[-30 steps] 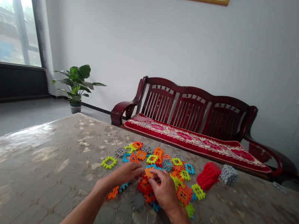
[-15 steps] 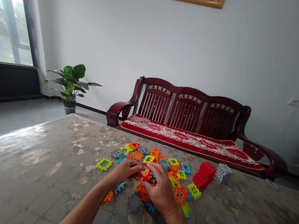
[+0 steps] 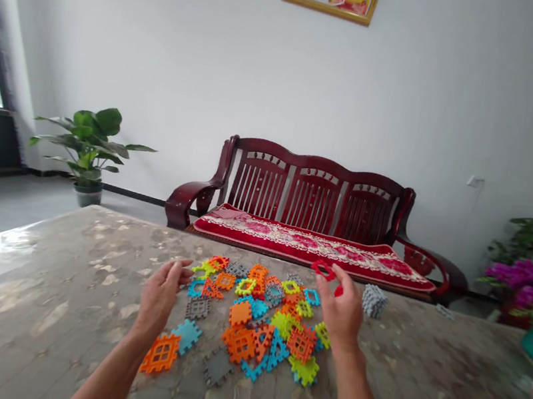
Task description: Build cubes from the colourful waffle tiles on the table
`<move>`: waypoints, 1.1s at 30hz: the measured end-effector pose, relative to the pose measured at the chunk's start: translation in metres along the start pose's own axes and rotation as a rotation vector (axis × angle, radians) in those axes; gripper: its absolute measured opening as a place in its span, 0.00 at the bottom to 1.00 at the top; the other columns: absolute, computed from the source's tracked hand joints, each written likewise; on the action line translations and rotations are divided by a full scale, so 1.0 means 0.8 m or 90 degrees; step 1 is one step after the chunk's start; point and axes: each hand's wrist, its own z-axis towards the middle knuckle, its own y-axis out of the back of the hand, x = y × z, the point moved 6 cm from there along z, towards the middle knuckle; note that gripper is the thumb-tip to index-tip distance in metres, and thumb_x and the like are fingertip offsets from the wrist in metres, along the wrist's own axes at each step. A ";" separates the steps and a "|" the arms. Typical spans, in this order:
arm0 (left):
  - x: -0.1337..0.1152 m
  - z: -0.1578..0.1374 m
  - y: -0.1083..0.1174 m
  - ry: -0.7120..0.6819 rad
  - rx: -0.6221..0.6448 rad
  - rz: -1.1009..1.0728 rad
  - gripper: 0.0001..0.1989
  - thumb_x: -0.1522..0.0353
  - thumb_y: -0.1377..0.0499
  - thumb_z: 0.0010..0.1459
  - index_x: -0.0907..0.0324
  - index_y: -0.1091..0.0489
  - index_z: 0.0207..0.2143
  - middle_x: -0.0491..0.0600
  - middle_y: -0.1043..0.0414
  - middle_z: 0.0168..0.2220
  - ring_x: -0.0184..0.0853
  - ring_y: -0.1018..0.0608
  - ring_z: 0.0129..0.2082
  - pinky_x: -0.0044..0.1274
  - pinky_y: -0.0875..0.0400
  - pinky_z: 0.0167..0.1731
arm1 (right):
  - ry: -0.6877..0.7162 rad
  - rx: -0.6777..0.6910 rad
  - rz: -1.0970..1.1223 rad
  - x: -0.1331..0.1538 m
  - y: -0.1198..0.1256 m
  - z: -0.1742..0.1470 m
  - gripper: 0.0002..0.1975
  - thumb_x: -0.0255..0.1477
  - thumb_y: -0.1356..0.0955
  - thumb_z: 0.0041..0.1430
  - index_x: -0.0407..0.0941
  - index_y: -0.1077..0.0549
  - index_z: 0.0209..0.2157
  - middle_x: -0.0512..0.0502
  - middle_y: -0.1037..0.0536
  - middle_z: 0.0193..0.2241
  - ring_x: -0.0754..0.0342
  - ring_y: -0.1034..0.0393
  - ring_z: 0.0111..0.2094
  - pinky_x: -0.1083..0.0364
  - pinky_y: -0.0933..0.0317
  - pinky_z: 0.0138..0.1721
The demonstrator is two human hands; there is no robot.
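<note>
Pinched in the right hand (image 3: 343, 309), a red piece (image 3: 316, 265) sits at the fingertips, beyond the palm. Beside colourful pieces (image 3: 241, 313), the left hand (image 3: 159, 294) has a grip I cannot tell.

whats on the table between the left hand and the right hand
In the head view, a loose spread of notched pieces, orange, green, blue and gray, lies between the left hand and the right hand, which pinches a red frame.

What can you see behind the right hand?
Behind the right hand, a patch of red shows between thumb and fingers. The hand, holding a red frame piece, covers the rest, so its full shape can't be told. A grey stack shows to the right.
</note>
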 end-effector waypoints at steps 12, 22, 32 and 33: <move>0.045 0.016 0.064 0.057 -0.135 0.477 0.23 0.60 0.53 0.60 0.53 0.28 0.53 0.55 0.24 0.46 0.47 0.24 0.47 0.36 0.30 0.46 | -0.242 0.067 -0.240 -0.100 0.046 0.019 0.31 0.48 0.35 0.54 0.46 0.29 0.55 0.40 0.22 0.49 0.40 0.30 0.47 0.46 0.39 0.49; 0.056 0.021 0.054 0.058 -0.053 0.482 0.24 0.61 0.52 0.59 0.54 0.28 0.54 0.56 0.24 0.45 0.46 0.24 0.47 0.33 0.30 0.45 | -0.225 0.082 -0.266 -0.114 0.034 0.013 0.30 0.46 0.36 0.55 0.44 0.30 0.55 0.41 0.22 0.49 0.40 0.29 0.47 0.46 0.39 0.48; 0.055 0.019 0.050 0.053 -0.039 0.521 0.23 0.60 0.52 0.60 0.53 0.28 0.53 0.55 0.23 0.44 0.45 0.23 0.44 0.31 0.29 0.41 | -0.189 0.053 -0.211 -0.109 0.031 0.012 0.30 0.45 0.36 0.54 0.43 0.28 0.53 0.38 0.22 0.48 0.41 0.29 0.47 0.45 0.39 0.51; 0.054 0.018 0.049 0.048 -0.038 0.527 0.23 0.61 0.52 0.60 0.53 0.28 0.53 0.55 0.23 0.44 0.45 0.23 0.45 0.31 0.29 0.41 | -0.179 0.033 -0.201 -0.106 0.033 0.014 0.29 0.45 0.36 0.54 0.43 0.27 0.52 0.37 0.22 0.48 0.40 0.30 0.48 0.44 0.40 0.52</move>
